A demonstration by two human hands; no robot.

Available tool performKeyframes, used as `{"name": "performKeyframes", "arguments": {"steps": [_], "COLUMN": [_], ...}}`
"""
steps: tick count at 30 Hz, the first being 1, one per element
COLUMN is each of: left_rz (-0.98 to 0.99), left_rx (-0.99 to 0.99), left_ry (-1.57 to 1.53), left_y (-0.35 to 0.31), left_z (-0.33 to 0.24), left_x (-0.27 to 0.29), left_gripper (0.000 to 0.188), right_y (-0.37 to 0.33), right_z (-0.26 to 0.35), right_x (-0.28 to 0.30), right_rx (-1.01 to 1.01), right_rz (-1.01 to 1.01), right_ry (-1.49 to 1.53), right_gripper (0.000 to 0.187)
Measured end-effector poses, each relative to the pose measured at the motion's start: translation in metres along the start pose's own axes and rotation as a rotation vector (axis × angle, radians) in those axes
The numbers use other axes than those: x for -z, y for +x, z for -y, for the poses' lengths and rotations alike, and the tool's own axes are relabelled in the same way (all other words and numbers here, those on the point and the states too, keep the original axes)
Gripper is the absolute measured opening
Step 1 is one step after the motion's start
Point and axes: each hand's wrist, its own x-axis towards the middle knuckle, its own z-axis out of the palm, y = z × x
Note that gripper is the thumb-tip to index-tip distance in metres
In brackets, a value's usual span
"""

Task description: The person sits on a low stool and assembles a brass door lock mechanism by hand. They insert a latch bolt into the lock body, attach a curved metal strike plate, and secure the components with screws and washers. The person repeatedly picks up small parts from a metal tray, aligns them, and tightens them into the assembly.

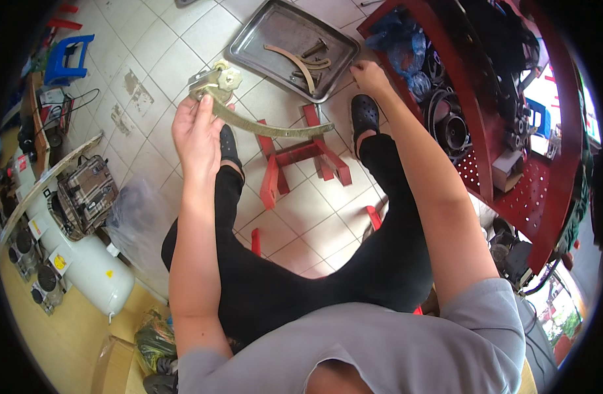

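Observation:
My left hand (198,134) is closed around a metal part (275,131) made of a long curved strip with a pale, lobed wheel (229,79) at its upper end. The strip reaches right, above a low red frame (295,156) on the floor between my feet. By the right rim of a grey metal tray (268,29), my right hand (370,77) has its fingers curled. What they hold, if anything, is hidden. In the tray lie a curved tan strip (293,59), a bolt-like metal piece (316,47) and smaller curved pieces (318,64).
A red metal rack (535,217) stands close on my right, with a blue plastic bag (406,56) and round dark parts on it. At left are a blue stool (69,59), a patterned bag (85,194), clear plastic (140,213) and a white tank (98,276).

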Motion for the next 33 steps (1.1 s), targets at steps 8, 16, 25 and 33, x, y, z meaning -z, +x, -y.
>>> {"name": "performKeyframes", "arguments": {"steps": [8,16,25,33], "left_rz": [-0.132,-0.172,-0.192,-0.189], "left_rx": [0.053,0.132,0.135,0.136], "left_ry": [0.145,0.193,0.181,0.198], "left_y": [0.007,0.012,0.011,0.009], "left_z": [-0.014,-0.019,-0.021,-0.019], "left_x": [0.01,0.016,0.015,0.016], "left_gripper": [0.018,0.018,0.017,0.018], "right_y": [0.068,0.082,0.122,0.145], "right_z": [-0.043,-0.001,-0.026,0.026], "right_x": [-0.131,-0.173,-0.166,-0.129], "right_rx": [-0.025,-0.014,-0.005,0.155], "right_rz": [0.22,0.211,0.22,0.325], "right_ry": [-0.309,-0.694,-0.568,-0.53], "right_gripper": [0.048,0.049,0.027,0.036]}}
